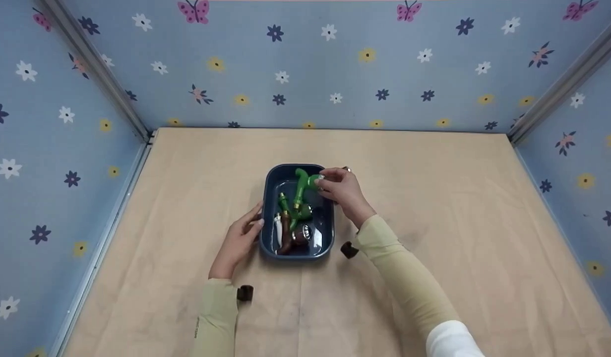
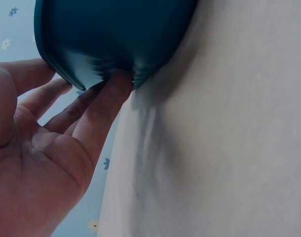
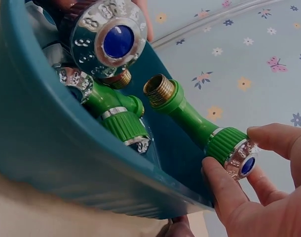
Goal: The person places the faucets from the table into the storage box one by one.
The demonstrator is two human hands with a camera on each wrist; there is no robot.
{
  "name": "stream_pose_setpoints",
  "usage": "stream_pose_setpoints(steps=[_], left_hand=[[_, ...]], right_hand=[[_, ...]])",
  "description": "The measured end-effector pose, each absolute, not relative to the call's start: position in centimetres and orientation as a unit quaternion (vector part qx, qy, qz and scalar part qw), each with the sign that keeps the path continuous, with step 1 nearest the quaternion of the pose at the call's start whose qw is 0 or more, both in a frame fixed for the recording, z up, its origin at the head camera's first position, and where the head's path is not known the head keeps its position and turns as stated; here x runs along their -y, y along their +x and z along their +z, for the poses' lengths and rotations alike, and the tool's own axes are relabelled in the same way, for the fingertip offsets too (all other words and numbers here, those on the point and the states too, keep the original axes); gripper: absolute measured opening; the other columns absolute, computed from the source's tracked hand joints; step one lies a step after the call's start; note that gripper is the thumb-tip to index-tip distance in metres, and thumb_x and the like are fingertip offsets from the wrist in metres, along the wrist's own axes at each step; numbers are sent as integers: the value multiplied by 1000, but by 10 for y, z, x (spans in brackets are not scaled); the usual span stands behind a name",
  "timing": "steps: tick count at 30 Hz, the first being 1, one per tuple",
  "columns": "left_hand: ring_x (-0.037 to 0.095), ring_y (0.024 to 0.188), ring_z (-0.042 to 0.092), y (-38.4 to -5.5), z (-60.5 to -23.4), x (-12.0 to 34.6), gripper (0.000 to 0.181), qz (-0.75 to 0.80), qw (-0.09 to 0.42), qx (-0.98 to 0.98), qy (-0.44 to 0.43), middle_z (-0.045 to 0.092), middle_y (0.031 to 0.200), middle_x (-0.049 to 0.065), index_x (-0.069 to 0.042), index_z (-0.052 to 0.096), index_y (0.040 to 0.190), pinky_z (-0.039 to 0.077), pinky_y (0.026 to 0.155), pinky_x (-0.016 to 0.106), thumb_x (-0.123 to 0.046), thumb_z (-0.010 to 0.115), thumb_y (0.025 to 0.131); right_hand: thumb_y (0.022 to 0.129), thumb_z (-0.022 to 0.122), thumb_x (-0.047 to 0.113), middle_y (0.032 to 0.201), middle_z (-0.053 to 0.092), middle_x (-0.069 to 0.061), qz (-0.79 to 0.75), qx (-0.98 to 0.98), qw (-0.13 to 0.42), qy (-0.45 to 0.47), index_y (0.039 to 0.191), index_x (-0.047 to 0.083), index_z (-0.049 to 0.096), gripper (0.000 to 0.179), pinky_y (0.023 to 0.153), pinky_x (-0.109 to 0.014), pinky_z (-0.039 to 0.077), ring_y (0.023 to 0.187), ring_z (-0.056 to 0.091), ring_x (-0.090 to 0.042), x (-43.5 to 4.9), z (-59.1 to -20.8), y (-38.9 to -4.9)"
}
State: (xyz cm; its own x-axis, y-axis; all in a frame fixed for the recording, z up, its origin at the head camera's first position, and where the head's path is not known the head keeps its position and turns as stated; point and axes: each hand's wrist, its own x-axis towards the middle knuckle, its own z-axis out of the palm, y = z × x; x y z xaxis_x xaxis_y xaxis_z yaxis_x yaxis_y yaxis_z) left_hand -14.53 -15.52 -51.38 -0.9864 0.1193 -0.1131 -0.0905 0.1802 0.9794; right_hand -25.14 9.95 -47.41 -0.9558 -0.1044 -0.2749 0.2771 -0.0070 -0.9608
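Note:
My right hand (image 1: 347,193) pinches a green plastic tap (image 1: 300,187) by its ribbed, chrome-capped knob, over the far right part of a dark blue basin (image 1: 298,257). In the right wrist view, the tap's brass threaded end (image 3: 159,90) points away from the fingers, and its knob has a blue centre. Against the basin's left outer wall rests my left hand (image 1: 238,243), its fingers extended. Inside the basin lie another green tap (image 1: 304,213), a dark brown tap (image 1: 286,233) with a chrome-faced knob, and a white piece (image 1: 278,229), partly hidden.
A beige cloth (image 1: 459,223) covers the table under the basin. Blue panels (image 1: 325,64) with flowers and butterflies enclose the back and both sides. Small dark pieces (image 1: 349,250) show by each wrist.

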Motion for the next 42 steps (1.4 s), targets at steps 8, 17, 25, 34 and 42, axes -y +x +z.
stream_pose_setpoints(steps=[8,17,25,34,42], left_hand=[[38,119,52,-141,-505,154,50,640,85,-763,13,47,136,27,-11,35,149,49,91,42,-11,49,101],[39,118,52,-142,-505,154,49,640,80,-764,19,47,135,27,-10,35,148,49,90,40,-10,49,101],[35,122,50,-141,-506,155,49,645,85,-759,12,43,142,22,-13,36,148,46,94,42,-13,49,101],[34,122,51,-141,-507,155,49,640,80,-764,15,42,144,19,-13,36,148,45,96,42,-13,49,101],[34,122,50,-140,-506,155,49,640,81,-764,16,41,145,17,-15,36,148,45,96,43,-13,50,101]], right_hand=[[86,68,1,108,57,-14,-702,-699,130,52,117,-4,58,33,83,-34,54,94,62,-21,-88,-475,-251],[85,69,1,107,57,-14,-688,-714,122,46,117,-4,59,34,86,-41,52,91,62,-21,-82,-477,-252],[86,68,0,106,56,-13,-683,-717,133,35,120,-6,57,36,90,-46,49,91,62,-23,-77,-480,-256],[87,62,-8,98,53,-13,-713,-687,134,47,119,-11,53,33,90,-49,48,101,59,-40,-66,-485,-259],[90,58,-7,105,51,-16,-717,-678,152,55,119,-11,52,30,90,-45,49,96,60,-29,-63,-489,-263]])
